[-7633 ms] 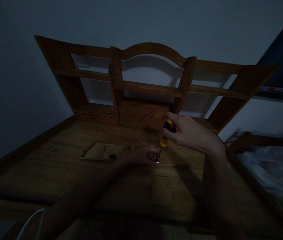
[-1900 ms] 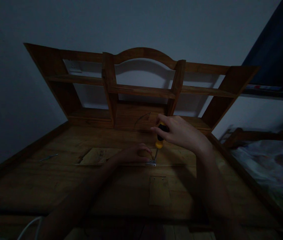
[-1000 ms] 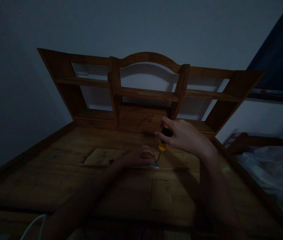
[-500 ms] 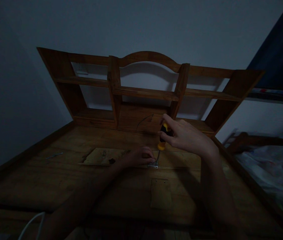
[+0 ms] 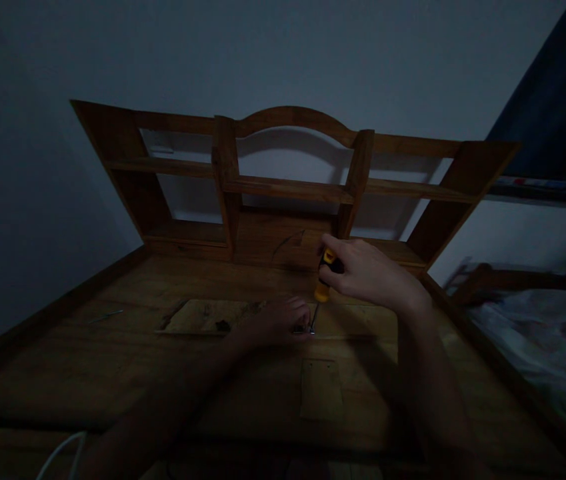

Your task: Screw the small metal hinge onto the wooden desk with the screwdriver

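My right hand point(image 5: 370, 272) is closed around a screwdriver point(image 5: 321, 292) with a yellow and black handle. The screwdriver leans slightly, its shaft pointing down at a small shiny metal plate point(image 5: 312, 331), perhaps a hinge. Bent over that plate, my left hand point(image 5: 285, 319) pinches it against a long wooden board point(image 5: 357, 320) and covers most of it. The board lies flat on the desk, with a rough, dark-stained left end. Whether the screwdriver's tip sits in a screw is too small to tell.
Behind the hands a wooden shelf unit point(image 5: 290, 189) stands along the wall. A small wooden piece point(image 5: 321, 390) with two holes lies in front on the desktop point(image 5: 127, 373). At left is a thin metal rod point(image 5: 105, 317). Plastic bags point(image 5: 533, 333) are heaped beyond the right edge.
My left hand has shifted slightly and its fingers now cover more of the metal plate. My right hand keeps its hold on the screwdriver, turned a little. The view has moved slightly.
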{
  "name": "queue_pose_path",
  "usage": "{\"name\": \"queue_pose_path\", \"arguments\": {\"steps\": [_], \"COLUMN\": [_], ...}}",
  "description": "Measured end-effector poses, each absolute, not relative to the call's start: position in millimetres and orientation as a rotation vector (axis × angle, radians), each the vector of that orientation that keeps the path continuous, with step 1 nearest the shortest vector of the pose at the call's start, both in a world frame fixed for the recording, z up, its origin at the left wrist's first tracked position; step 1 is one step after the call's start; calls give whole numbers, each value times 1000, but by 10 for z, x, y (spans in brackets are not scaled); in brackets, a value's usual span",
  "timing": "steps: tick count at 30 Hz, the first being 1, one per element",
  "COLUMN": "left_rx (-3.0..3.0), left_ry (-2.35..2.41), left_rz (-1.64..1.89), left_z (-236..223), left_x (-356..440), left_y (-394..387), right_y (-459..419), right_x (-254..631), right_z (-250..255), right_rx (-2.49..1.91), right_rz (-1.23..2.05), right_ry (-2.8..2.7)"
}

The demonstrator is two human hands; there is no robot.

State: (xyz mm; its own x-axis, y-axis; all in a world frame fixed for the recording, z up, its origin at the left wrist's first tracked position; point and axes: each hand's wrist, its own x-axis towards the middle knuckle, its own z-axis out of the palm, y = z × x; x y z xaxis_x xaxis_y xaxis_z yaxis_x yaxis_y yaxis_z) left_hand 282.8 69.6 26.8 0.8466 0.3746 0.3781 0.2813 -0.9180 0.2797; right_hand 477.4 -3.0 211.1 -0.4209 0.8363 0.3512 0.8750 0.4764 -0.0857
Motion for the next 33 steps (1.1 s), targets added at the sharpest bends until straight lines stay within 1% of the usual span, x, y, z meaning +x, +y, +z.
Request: {"name": "queue_pose_path", "arguments": {"steps": [5, 17, 23, 33], "left_rx": [2825, 2805, 2812, 2783], "left_ry": [513, 561, 563, 547], "left_rz": [639, 676, 666, 656], "left_z": [274, 238, 209, 215], "left_x": [2835, 2843, 2845, 2837], "left_y": [659, 616, 637, 643], "right_y": [-37, -43, -31, -28], "right_x": [4755, 4763, 4778, 4783], "right_z": [2106, 2109, 2095, 2107], "right_rx": [-1421, -1446, -1447, -1490], "right_rz": [-107, -215, -135, -142], "right_ry": [-2396, -2398, -2393, -2387]}}
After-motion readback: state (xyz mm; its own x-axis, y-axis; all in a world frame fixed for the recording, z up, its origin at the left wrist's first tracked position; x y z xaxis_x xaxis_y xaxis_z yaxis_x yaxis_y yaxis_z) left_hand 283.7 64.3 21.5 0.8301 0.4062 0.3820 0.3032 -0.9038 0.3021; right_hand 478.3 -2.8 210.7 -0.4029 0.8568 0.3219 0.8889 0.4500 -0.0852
